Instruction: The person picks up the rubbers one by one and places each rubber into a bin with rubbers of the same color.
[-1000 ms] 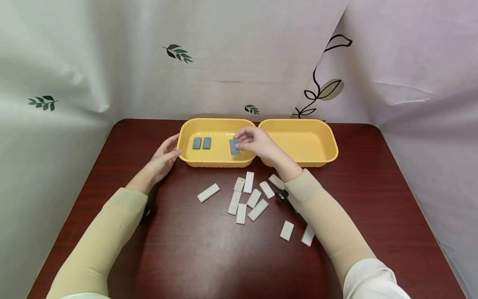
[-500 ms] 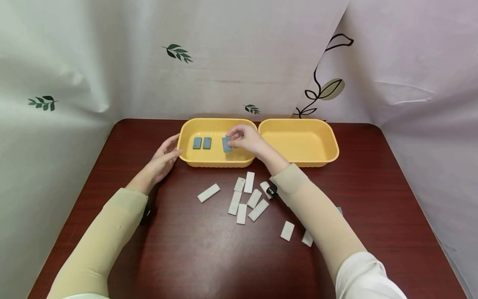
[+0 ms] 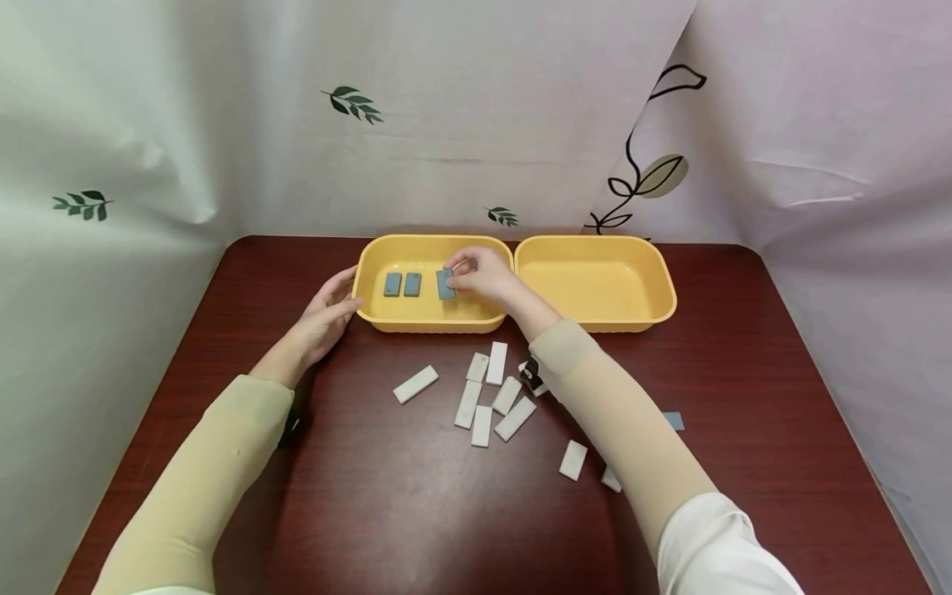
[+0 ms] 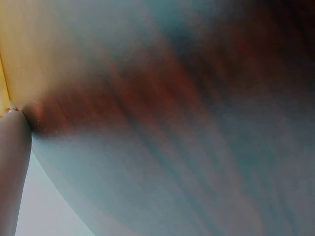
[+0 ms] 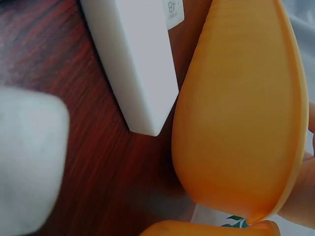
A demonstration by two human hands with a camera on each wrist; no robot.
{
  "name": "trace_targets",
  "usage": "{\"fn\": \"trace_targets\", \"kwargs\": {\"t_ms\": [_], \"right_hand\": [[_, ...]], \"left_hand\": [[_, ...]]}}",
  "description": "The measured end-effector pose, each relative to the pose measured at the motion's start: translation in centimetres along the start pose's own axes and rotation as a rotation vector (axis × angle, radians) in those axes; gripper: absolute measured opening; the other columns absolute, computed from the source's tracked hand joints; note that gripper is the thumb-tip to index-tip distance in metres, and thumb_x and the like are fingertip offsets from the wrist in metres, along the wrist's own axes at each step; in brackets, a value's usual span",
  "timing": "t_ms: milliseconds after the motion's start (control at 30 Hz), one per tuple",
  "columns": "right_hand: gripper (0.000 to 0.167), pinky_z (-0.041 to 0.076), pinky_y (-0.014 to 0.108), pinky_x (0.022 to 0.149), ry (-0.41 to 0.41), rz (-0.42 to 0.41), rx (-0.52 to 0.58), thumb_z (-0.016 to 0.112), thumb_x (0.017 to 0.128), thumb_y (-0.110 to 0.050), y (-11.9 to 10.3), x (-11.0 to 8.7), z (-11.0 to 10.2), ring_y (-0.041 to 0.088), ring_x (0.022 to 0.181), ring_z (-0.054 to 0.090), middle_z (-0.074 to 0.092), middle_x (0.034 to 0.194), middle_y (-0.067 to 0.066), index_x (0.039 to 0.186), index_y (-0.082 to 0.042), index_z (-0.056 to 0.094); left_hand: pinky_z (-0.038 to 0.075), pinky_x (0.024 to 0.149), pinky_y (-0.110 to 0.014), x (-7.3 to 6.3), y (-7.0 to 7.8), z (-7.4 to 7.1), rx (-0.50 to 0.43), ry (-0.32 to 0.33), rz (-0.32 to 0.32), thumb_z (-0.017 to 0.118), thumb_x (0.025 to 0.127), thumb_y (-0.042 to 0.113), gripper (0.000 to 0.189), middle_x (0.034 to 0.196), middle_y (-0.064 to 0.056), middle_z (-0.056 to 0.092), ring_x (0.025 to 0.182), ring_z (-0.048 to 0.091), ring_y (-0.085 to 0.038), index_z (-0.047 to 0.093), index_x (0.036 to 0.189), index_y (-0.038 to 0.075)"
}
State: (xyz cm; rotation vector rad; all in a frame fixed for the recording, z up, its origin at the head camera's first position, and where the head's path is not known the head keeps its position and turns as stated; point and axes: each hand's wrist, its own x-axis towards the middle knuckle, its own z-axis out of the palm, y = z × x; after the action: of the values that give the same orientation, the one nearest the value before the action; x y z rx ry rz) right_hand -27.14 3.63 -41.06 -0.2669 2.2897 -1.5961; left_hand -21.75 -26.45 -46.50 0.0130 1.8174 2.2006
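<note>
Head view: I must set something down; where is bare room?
Bare: tabletop between left sleeve and white blocks; the right yellow tray. Crowded: among those blocks, and the left yellow tray, where the right hand pinches a gray tile.

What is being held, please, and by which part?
The right hand pinches a blue block by its right side; the left hand touches the left tray.

Table [image 3: 357, 512]: dark red-brown, grained, far corners rounded. Near far edge: left tray [image 3: 431, 327] and right tray [image 3: 595, 285], yellow, end to end. In front: white blocks [image 3: 468, 403], scattered, mostly clustered. Toward right edge: blue block [image 3: 674, 421], partly hidden.
</note>
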Motion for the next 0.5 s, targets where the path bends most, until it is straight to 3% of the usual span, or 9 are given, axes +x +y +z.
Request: {"fn": "trace_targets", "kwargs": {"t_ms": [300,500], "right_hand": [[0.023,0.059,0.022,0.078,0.003,0.047,0.072,0.074,0.094,0.006,0.5,1.0,0.5,0.011,0.082,0.059,0.060,0.089,0.003,0.116,0.008,0.067],[0.023,0.064,0.038,0.093,0.000,0.077,0.134,0.072,0.095,0.008,0.9,1.5,1.1,0.011,0.079,0.059,0.059,0.087,0.002,0.116,0.009,0.066]], "left_hand": [[0.039,0.112,-0.013,0.0,-0.1,-0.2,-0.005,-0.009,0.010,0.049,0.106,-0.003,0.065,0.161,0.003,0.036,0.157,0.026,-0.021,0.030,0.166,0.017],[0.038,0.114,-0.014,-0.1,0.0,-0.2,-0.001,-0.008,0.000,0.049,0.107,-0.002,0.067,0.163,0.002,0.034,0.158,0.025,-0.021,0.027,0.167,0.017]]}}
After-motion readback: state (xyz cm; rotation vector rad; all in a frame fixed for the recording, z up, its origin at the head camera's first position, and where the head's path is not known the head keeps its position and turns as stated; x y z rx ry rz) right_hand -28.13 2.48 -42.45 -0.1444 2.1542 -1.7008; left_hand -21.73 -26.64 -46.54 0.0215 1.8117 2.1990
